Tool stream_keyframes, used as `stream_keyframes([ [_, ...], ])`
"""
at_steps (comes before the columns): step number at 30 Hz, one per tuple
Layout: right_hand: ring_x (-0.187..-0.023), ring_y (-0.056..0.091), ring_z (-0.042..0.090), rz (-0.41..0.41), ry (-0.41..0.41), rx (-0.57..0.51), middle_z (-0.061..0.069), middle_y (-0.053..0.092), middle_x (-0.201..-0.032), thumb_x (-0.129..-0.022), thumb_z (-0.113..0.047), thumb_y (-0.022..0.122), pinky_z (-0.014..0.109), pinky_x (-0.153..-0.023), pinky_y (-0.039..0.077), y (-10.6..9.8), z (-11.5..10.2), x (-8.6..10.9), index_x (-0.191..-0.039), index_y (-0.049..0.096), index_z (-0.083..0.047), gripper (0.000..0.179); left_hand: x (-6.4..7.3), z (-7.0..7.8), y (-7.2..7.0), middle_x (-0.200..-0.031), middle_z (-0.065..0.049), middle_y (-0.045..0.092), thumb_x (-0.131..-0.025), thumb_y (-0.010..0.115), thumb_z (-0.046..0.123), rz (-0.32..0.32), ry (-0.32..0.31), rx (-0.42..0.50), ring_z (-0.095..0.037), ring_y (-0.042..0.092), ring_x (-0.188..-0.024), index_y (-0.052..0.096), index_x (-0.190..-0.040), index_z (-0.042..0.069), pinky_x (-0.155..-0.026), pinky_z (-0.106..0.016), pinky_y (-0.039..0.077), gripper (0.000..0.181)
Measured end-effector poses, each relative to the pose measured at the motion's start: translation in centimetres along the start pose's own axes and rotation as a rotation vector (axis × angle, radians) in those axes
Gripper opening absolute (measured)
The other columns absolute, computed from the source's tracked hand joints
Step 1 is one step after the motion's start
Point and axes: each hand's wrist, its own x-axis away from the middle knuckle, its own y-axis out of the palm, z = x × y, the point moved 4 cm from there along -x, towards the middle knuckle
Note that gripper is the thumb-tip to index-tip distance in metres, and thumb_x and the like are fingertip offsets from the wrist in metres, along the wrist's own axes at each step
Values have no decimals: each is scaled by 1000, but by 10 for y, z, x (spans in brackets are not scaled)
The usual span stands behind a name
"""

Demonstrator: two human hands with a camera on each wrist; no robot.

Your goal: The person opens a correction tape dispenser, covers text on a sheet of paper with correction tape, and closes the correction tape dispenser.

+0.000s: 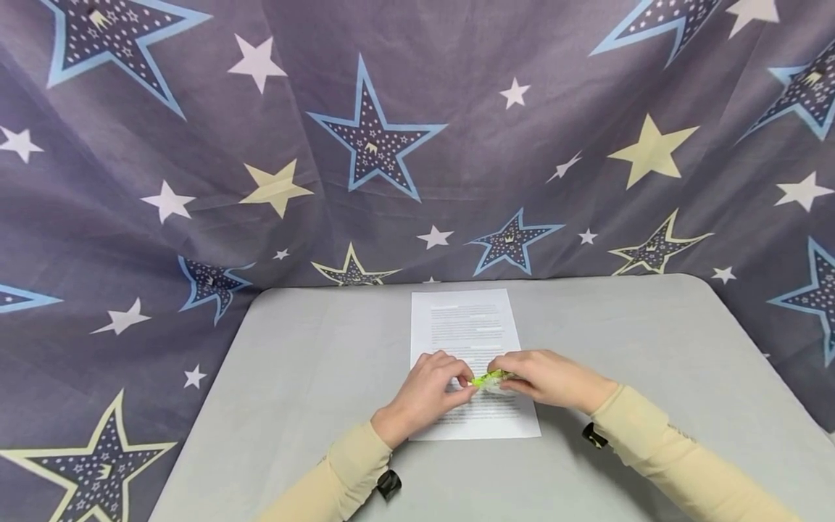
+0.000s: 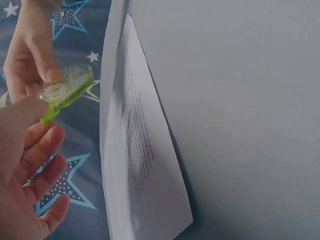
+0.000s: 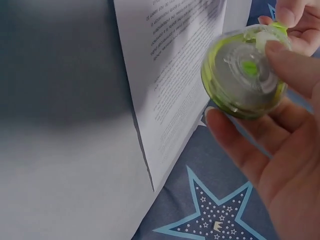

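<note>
A round, clear and green correction tape dispenser [image 3: 227,82] is held between both hands over a printed sheet of paper [image 1: 464,326]. My right hand [image 1: 554,378] grips the round body, thumb on one flat side and fingers beneath, as the right wrist view shows. The thumb and index finger of my left hand [image 1: 427,391] pinch the bright green end [image 2: 49,114] of the dispenser; its other fingers are spread loosely below. Several lines on the sheet's upper part have white gaps. Both hands partly cover the lower text.
The sheet lies flat on a grey table [image 1: 326,362], near its middle. Behind the table hangs a dark cloth [image 1: 404,43] printed with stars. A black strap piece [image 1: 388,484] shows under the left sleeve, another [image 1: 594,436] under the right.
</note>
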Motion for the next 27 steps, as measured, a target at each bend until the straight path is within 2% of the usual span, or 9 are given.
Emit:
stream_keyframes([
  [6, -97, 66, 9, 5, 2, 5, -2, 69, -108, -98, -3, 67, 31, -89, 57, 7, 2, 2, -123, 62, -7, 26, -1, 2, 0, -84, 14, 70, -91, 82, 26, 12, -1, -12, -8, 60, -83, 74, -92, 20, -79, -31, 45, 10],
  [10, -99, 64, 10, 15, 4, 23, -3, 66, -108, -99, -2, 65, 31, -91, 56, 9, 1, 3, -125, 60, -8, 26, -1, 2, 0, -85, 14, 70, -91, 81, 27, 9, -13, -11, -9, 61, -83, 74, -93, 20, -78, -30, 45, 10],
  [21, -97, 57, 7, -42, 135, -12, -6, 60, -107, -107, -7, 53, 35, -89, 54, 10, 1, 5, -125, 58, -13, 20, 0, 0, -2, -85, 12, 72, -93, 77, 21, 35, -18, -12, -8, 61, -82, 75, -92, 20, -74, -28, 45, 3],
  [24, -93, 56, 6, -54, 172, -11, -7, 58, -105, -107, -17, 57, 34, -86, 54, 10, 4, 8, -124, 59, -13, 17, 2, -3, -4, -86, 12, 72, -94, 75, 20, 35, -17, -32, -9, 61, -81, 75, -90, 20, -72, -27, 46, 4],
  [27, -88, 56, 7, -46, 189, -11, -6, 59, -102, -101, -23, 68, 33, -80, 54, 9, 11, 11, -121, 59, -12, 25, 6, -5, -8, -86, 12, 71, -95, 74, 19, 39, -23, -58, -9, 62, -83, 75, -91, 21, -73, -28, 47, 4],
])
